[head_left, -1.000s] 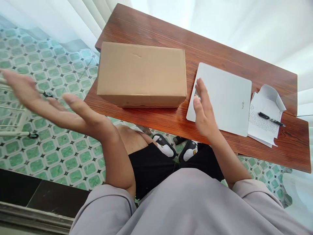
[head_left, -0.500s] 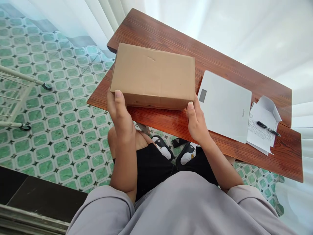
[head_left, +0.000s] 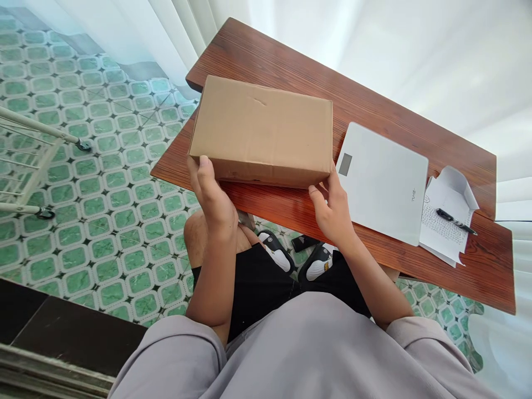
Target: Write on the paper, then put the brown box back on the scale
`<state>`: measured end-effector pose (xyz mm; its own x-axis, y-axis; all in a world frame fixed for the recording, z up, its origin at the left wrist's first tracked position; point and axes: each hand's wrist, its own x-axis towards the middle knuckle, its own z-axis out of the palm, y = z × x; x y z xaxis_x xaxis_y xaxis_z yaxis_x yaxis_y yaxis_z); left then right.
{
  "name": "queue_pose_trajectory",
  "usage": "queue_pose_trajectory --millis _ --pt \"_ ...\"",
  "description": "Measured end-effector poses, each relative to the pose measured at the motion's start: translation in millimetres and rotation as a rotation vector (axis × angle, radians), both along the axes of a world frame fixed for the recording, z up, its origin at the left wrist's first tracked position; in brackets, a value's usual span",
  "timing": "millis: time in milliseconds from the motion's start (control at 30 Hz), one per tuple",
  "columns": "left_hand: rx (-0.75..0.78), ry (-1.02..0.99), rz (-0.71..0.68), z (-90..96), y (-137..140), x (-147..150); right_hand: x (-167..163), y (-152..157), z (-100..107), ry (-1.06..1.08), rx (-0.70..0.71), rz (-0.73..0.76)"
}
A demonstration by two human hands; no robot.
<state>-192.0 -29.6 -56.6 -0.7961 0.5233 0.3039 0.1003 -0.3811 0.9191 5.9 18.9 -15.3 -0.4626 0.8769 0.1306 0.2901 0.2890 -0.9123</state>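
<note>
A closed brown cardboard box (head_left: 264, 127) is between my hands over the left part of the wooden table (head_left: 382, 122). My left hand (head_left: 214, 194) grips its near left corner, thumb on the front face and the other fingers hidden behind the side. At the near right corner, my right hand (head_left: 334, 208) has its fingers against the box, while the thumb sits just below the lower front edge. I cannot tell whether the box rests fully on the table. Just right of the box lies a flat silver-white digital scale (head_left: 384, 183) with a small grey display.
Handwritten sheets of paper (head_left: 444, 221) lie right of the scale, with a black pen (head_left: 456, 220) on top. A white wheeled rack (head_left: 29, 166) stands on the green tiled floor (head_left: 103, 221) at left. White curtains (head_left: 415, 55) hang behind the table.
My right thumb has slipped from the box's front face to below its lower edge. My left hand has shifted slightly to the right and down. The box has barely moved.
</note>
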Motion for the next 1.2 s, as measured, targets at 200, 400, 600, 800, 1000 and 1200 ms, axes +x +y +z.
queue_pose_trajectory --millis 200,400,600,800,1000,1200 --pt "-0.064 0.025 0.037 3.9 -1 5 2 -1 -3 0.008 -0.011 0.015" --pt "-0.057 0.008 -0.003 13.1 -2 11 6 -3 4 0.03 -0.004 0.008" --pt "0.005 0.028 0.007 35.6 -1 30 21 -4 16 0.092 0.036 -0.049" --pt "0.043 0.051 -0.101 54.9 3 63 57 -4 23 0.11 0.086 -0.188" --pt "0.01 0.038 -0.233 60.6 15 102 106 -6 28 0.2 0.114 -0.338" --pt "-0.037 0.051 -0.328 57.4 27 142 151 -10 27 0.22 0.137 -0.474"
